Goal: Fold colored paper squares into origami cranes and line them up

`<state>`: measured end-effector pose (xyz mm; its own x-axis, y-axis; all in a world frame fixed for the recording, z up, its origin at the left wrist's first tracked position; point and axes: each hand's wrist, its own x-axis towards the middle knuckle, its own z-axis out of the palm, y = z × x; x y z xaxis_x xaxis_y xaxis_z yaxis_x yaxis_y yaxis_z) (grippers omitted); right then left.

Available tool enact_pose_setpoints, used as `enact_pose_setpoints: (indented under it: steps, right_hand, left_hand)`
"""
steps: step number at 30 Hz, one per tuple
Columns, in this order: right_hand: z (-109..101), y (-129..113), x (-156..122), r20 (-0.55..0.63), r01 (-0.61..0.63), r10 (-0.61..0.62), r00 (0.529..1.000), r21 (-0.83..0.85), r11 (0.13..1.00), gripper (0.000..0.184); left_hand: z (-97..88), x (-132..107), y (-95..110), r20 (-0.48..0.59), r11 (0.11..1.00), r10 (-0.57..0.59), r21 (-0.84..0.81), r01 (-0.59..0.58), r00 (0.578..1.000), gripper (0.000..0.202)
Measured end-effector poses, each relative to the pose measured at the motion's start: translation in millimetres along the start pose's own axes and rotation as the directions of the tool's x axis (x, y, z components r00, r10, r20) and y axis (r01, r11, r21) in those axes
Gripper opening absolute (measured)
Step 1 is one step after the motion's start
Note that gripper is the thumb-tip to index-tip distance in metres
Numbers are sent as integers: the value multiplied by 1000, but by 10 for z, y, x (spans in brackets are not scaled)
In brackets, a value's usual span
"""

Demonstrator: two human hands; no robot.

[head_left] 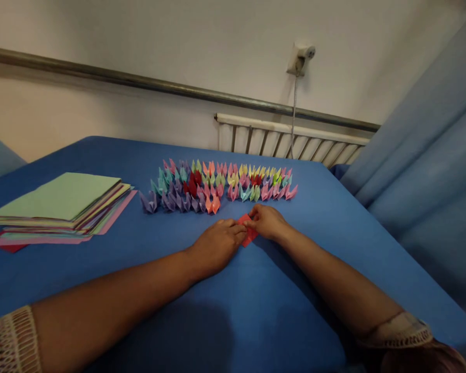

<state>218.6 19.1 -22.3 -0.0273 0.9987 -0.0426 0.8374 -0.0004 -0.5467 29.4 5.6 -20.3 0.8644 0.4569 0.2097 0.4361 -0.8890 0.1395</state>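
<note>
A small red square of folded origami paper lies on the blue-covered table in front of me, one corner pointing toward me. The fingers of my left hand are together, pressing on its left side. At the upper right edge, my right hand pinches the paper between thumb and bent fingers. Both hands cover part of it, so its exact folds cannot be made out. Just beyond my hands stand several rows of folded paper cranes in purple, teal, red, pink, yellow, green and orange.
A stack of coloured paper sheets, pale green on top, lies on the left of the blue table cover. Behind the table are a metal rail, a radiator and a plugged-in wall socket. A blue curtain hangs at the right.
</note>
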Motion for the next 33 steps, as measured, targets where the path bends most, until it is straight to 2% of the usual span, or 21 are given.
enact_pose_setpoints:
  steps: [5,9,11,13,15,18,20,21,23,24,26,28,30,33]
  right_hand:
    - [59,53,125,26,23,-25,999,67,997,15]
    - [72,170,108,21,41,-45,999,179,983,14]
    - [43,202,64,73,-28,8,997,269,963,14]
    - [5,201,8,177,-161,98,979,391,906,17]
    - [-28,167,-48,273,-284,159,949,516,808,21]
    - [-53,90,-111,302,-357,203,932,655,666,23]
    - [-56,57,-140,293,-375,238,926,639,672,20]
    - [-55,55,-156,266,-363,252,931,584,726,18]
    - [-54,78,-194,135,-256,221,966,384,887,19]
    - [-54,101,-219,46,-159,152,987,255,954,22]
    - [-60,155,-275,-78,51,-47,996,42,998,23]
    - [-82,203,-329,-55,239,-240,969,-33,971,20]
    - [-125,237,-366,46,386,-385,922,-14,922,20]
    - [-205,269,-367,162,466,-467,869,45,883,35]
  left_hand:
    - [-23,14,36,15,1000,-4,14,4,1000,28]
    - [-69,41,71,19,999,-37,35,36,999,27]
    - [-92,46,84,33,998,-52,49,51,998,27]
    - [-102,45,84,38,997,-53,49,51,998,30]
    - [-95,42,71,19,998,-49,32,49,999,36]
    - [-66,44,41,-12,999,-54,-10,53,998,40]
    - [-51,52,23,-12,998,-51,-35,51,999,39]
    - [-48,56,17,-8,998,-47,-45,47,999,37]
    - [-47,62,9,2,997,-40,-64,40,999,31]
    - [-46,63,6,6,997,-37,-72,37,999,29]
    - [-37,60,-5,7,996,-33,-81,33,999,28]
    - [-19,56,-22,1,996,-28,-86,28,1000,28]
    - [1,58,-43,-14,995,-22,-94,21,1000,27]
    - [15,82,-67,-32,997,-7,-82,5,999,25]
